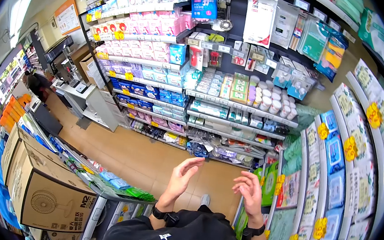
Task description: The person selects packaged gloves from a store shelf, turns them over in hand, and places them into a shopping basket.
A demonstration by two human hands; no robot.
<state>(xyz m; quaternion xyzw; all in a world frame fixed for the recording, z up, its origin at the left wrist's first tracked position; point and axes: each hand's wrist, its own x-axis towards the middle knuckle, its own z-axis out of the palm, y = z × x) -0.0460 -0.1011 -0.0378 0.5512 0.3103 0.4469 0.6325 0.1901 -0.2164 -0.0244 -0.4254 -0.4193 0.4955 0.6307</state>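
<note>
My left hand (181,179) is raised in front of my body, fingers stretched out toward the right, holding nothing. My right hand (249,192) hangs in the air across from it, fingers loosely bent and apart, also with nothing in it. A gap separates the two hands, and tiled floor (161,160) shows below them. Both wrists carry black bands, the left one (167,216) with a small device. Nearest to my right hand are green packs (270,184) on the right-hand shelf; neither hand touches any goods.
Ahead stands a shelf unit with pink packs (156,27), white-lidded tubs (275,104) and hanging goods. Shelves with wipes packs (335,151) line the right. A fan carton (53,190) sits at left by a low shelf. Farther back are a counter (91,97) and a person (35,81).
</note>
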